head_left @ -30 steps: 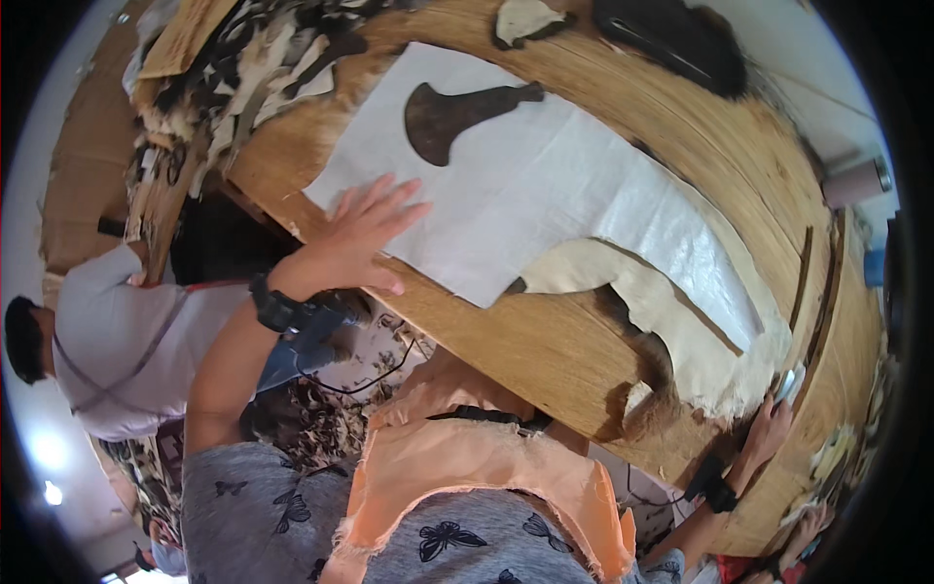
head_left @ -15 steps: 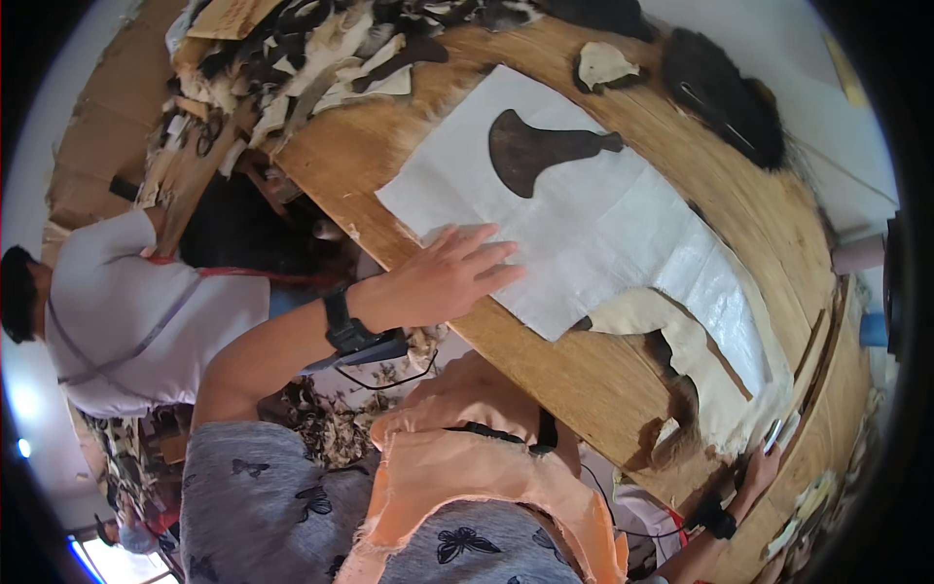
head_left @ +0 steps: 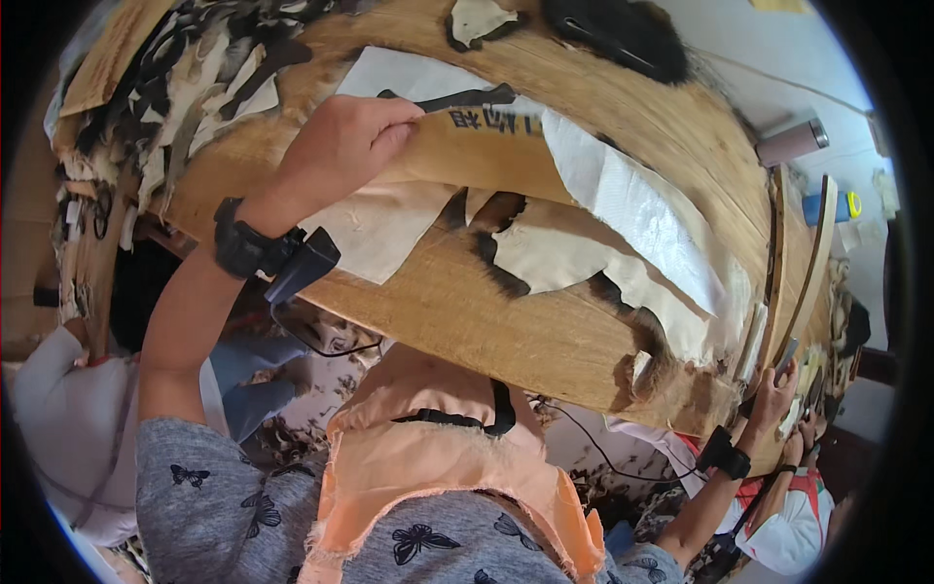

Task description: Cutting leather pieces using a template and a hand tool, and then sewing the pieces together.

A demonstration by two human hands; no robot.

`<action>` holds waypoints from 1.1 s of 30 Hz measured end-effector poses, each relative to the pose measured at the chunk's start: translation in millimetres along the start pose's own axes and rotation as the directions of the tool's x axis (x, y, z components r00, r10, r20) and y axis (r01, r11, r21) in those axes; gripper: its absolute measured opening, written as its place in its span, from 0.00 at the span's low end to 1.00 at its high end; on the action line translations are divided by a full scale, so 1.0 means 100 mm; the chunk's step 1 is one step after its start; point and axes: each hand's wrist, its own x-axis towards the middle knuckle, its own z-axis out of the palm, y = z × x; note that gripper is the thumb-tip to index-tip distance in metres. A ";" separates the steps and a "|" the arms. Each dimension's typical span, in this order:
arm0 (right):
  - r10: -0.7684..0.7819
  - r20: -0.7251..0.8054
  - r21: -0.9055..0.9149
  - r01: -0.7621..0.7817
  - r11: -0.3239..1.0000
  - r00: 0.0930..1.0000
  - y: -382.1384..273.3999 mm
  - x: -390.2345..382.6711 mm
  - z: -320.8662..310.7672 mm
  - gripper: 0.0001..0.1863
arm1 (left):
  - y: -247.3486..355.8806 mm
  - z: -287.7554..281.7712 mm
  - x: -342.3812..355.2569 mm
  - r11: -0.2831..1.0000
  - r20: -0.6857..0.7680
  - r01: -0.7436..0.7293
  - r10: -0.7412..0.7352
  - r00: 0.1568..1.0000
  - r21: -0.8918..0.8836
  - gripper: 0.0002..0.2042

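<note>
My left hand (head_left: 355, 136) is closed on the edge of a white woven plastic sheet (head_left: 623, 185) and holds it raised, so its tan, printed underside shows. A dark fan-shaped piece (head_left: 472, 98) lies on top of the sheet, mostly hidden by the fold. Beneath lie a pale flat piece (head_left: 379, 234) and a fur hide (head_left: 555, 248) with its pale side up and dark hair at its edges. At the table's right end my right hand (head_left: 773, 399) is closed round a thin greyish tool (head_left: 787, 355), too small to name.
Heaped fur scraps (head_left: 209, 92) cover the far left. A black fur piece (head_left: 623, 37) and a small pale-backed scrap (head_left: 479, 21) lie at the back. Wooden strips (head_left: 808, 268), a pinkish cylinder (head_left: 793, 142) and a blue container (head_left: 827, 207) are at right. People work on both sides.
My left hand has gone from lying flat on the sheet to gripping and lifting its edge, folding it back and uncovering the hide. My view has shifted to the right.
</note>
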 end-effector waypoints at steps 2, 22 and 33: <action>-0.226 -0.040 -0.155 0.217 0.964 0.973 -0.06 0.07 -0.22 0.24 | -0.03 -0.02 0.11 0.997 0.051 0.028 -0.031 0.998 0.070 0.11; -0.817 0.352 0.276 0.784 0.556 0.456 -2.06 1.94 0.59 0.27 | 0.04 0.16 -0.27 0.991 0.733 0.044 -0.121 0.670 0.124 0.35; -0.893 0.382 0.525 0.738 0.423 0.239 -2.23 2.18 2.40 0.23 | 0.30 0.19 0.00 0.857 0.522 0.506 -0.479 0.706 0.102 0.26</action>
